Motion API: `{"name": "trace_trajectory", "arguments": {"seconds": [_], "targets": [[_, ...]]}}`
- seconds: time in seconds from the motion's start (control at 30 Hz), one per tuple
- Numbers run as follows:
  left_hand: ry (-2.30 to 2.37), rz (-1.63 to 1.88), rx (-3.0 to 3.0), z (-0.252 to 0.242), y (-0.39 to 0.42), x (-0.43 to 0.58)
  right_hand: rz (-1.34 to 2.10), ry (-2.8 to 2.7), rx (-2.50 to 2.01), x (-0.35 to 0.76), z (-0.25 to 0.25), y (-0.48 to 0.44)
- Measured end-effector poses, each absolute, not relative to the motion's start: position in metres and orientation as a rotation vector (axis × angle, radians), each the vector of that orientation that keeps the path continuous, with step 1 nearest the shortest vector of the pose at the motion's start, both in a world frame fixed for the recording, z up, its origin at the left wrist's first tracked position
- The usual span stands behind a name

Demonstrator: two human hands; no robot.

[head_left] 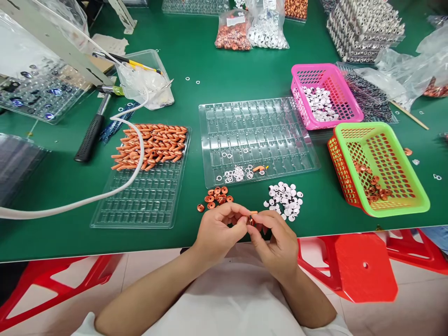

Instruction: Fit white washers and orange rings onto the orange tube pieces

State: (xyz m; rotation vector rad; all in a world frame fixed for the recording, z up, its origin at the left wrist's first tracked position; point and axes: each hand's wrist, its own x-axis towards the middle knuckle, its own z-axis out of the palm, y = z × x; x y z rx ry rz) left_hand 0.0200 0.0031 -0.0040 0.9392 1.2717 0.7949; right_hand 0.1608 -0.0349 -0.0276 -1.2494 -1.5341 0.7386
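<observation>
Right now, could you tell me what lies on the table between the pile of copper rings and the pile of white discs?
In the head view, only bare green table lies between the copper rings and the white discs.

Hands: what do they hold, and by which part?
Both hands pinch one small copper part between the fingertips; which part of it cannot be told.

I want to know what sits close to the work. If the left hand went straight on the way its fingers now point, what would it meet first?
The left hand points right, at the right hand. It would first meet the small copper part pinched between both grips, then the right fingers. They look almost touching, though depth is hard to judge.
</observation>
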Motion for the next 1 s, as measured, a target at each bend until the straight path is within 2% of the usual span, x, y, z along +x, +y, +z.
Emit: {"name": "trace_trajectory", "arguments": {"seconds": [0.23, 1.0], "targets": [[1.147, 0.74, 0.839, 0.0014, 0.006, 0.0161, 0.784, -1.469, -1.329, 0.1639, -0.0256, -0.0328], [1.287, 0.816, 1.044, -0.002, 0.0039, 0.0184, 0.801, -1.534, -1.296, 0.1638, -0.0235, -0.0327]]}}
